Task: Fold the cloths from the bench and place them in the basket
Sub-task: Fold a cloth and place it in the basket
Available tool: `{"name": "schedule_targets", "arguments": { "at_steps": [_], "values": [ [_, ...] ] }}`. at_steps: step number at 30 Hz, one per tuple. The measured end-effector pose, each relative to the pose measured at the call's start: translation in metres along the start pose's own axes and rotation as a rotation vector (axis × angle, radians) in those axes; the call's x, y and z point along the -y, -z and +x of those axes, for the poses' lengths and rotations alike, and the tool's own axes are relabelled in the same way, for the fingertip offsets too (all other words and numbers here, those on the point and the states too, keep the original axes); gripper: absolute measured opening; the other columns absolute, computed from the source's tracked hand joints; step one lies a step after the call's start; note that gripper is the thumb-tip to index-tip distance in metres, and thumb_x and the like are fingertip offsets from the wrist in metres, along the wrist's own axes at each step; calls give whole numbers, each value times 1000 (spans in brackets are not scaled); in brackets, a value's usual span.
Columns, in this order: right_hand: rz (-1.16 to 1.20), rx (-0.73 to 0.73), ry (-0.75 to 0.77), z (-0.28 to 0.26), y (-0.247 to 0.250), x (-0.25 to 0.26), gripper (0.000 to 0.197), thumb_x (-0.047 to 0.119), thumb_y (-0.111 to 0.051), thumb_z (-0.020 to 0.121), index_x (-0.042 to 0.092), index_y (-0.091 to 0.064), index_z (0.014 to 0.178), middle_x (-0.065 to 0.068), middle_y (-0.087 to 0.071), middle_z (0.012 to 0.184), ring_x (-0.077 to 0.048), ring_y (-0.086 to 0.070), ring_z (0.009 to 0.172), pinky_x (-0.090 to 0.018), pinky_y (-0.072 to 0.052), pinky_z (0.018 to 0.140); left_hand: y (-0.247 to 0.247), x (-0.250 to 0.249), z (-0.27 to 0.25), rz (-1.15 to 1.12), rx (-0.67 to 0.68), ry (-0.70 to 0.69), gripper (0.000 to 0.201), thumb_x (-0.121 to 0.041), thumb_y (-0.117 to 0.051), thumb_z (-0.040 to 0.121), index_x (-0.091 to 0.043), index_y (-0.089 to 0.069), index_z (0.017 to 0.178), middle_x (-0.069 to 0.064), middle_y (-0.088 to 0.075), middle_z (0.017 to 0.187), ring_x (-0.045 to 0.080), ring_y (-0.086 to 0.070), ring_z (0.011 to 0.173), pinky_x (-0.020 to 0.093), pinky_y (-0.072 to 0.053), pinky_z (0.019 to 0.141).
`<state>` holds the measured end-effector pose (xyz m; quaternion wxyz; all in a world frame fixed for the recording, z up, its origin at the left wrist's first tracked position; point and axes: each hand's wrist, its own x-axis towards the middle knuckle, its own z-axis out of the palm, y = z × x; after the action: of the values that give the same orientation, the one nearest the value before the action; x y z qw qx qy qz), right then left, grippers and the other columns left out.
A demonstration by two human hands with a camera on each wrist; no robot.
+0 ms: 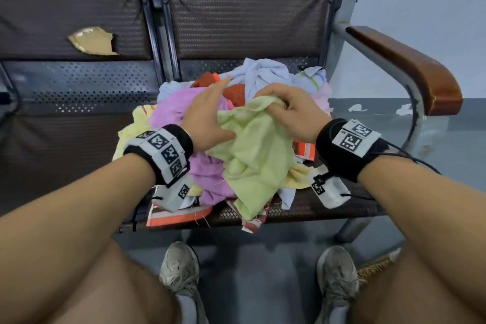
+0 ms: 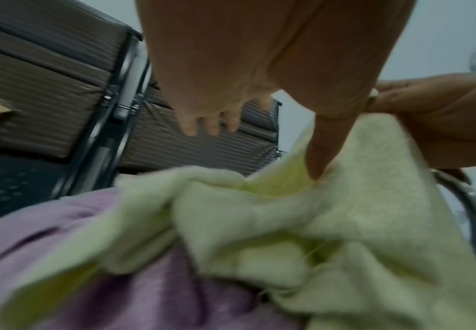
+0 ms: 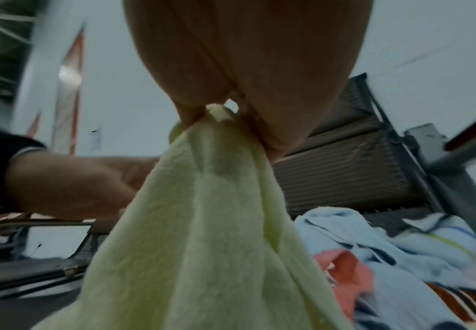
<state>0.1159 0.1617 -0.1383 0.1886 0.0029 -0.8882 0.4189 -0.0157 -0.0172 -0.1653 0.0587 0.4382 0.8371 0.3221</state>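
Observation:
A pale green cloth [image 1: 252, 155] hangs over a heap of cloths on the bench seat [image 1: 310, 208]. My right hand [image 1: 286, 110] pinches its upper edge, and the right wrist view shows the green cloth [image 3: 202, 223] bunched between thumb and fingers. My left hand [image 1: 210, 113] lies beside it with straight fingers stretched over the pile, its thumb pressing on the green cloth [image 2: 330, 201]. A purple cloth [image 1: 173, 108] lies under the left hand. The purple cloth [image 2: 61, 245] fills the lower left of the left wrist view.
Orange-red [image 1: 234, 92], light blue [image 1: 263, 73], yellow [image 1: 131, 134] and striped cloths [image 1: 178, 216] make up the heap. The wooden armrest [image 1: 410, 66] rises at the right. A wicker edge [image 1: 378, 265] shows by my right foot. The neighbouring seat [image 1: 79, 126] is at the left.

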Motion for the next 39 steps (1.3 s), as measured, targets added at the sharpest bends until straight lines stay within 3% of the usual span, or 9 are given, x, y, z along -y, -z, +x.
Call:
{"name": "schedule_targets", "arguments": {
  "at_steps": [5,9,15,18,23,29,31,35,39],
  "values": [
    [-42,50,35,-3,3,9,22,9,-65,90,15,-71,110,13,-70,93,1,-64,89,-22,-47,81,-12,-23,8,23,-38,-135,8,-15,-68,82,-18,-66,89,-7,-64,80,24,-64,85,32,-47,72],
    [-572,4,-354,-8,26,-16,34,55,-67,84,23,-57,75,8,-54,71,-17,-58,77,-30,-38,65,0,-25,13,235,-253,-19,30,-30,-66,84,-22,-45,64,3,-59,69,32,-59,76,42,-49,67],
    [-510,-197,-601,-14,49,-42,39,44,-59,89,18,-50,60,-27,-56,128,-35,-54,84,-31,-34,70,-8,-38,0,95,147,-74,34,-40,-62,74,-5,-63,78,12,-61,70,20,-52,64,39,-42,63],
    [-430,-285,-585,-18,56,-48,28,31,-66,85,15,-53,66,-19,-59,102,-32,-56,83,-29,-33,63,-11,-39,0,111,159,-68,39,-37,-56,81,1,-63,75,21,-59,69,13,-45,60,35,-42,63],
    [-194,47,-345,-34,42,-19,31,42,-77,82,23,-57,96,9,-58,72,-1,-50,57,-23,-39,60,-9,-34,13,98,-145,128,59,-42,-45,102,-14,-35,51,0,-37,49,12,-35,47,30,-27,51],
    [-284,89,79,-41,21,16,40,-1,-43,93,20,-52,126,18,-51,61,-8,-42,47,-22,-35,59,-8,-47,27,-576,-195,469,39,-32,-43,102,1,-65,103,16,-70,98,31,-67,86,40,-58,79],
    [-399,173,-12,-40,13,20,35,2,-45,86,22,-65,106,13,-48,58,-4,-43,52,-30,-38,64,-9,-63,21,-898,-158,427,28,-18,-45,101,-1,-66,96,13,-72,78,27,-69,70,35,-60,64],
    [-399,142,-259,-32,0,18,25,37,-56,91,23,-76,92,2,-74,90,-20,-65,90,-36,-50,88,-12,-91,15,-945,-123,239,12,-5,-53,97,-3,-64,92,18,-71,88,27,-71,77,32,-61,74],
    [-353,-56,-319,-21,-7,9,48,57,-47,95,16,-68,80,-4,-69,78,-26,-64,81,-38,-50,72,-13,-102,9,-810,-224,132,11,-5,-64,90,-11,-69,81,3,-70,72,12,-64,64,22,-51,64]
  ]
}}
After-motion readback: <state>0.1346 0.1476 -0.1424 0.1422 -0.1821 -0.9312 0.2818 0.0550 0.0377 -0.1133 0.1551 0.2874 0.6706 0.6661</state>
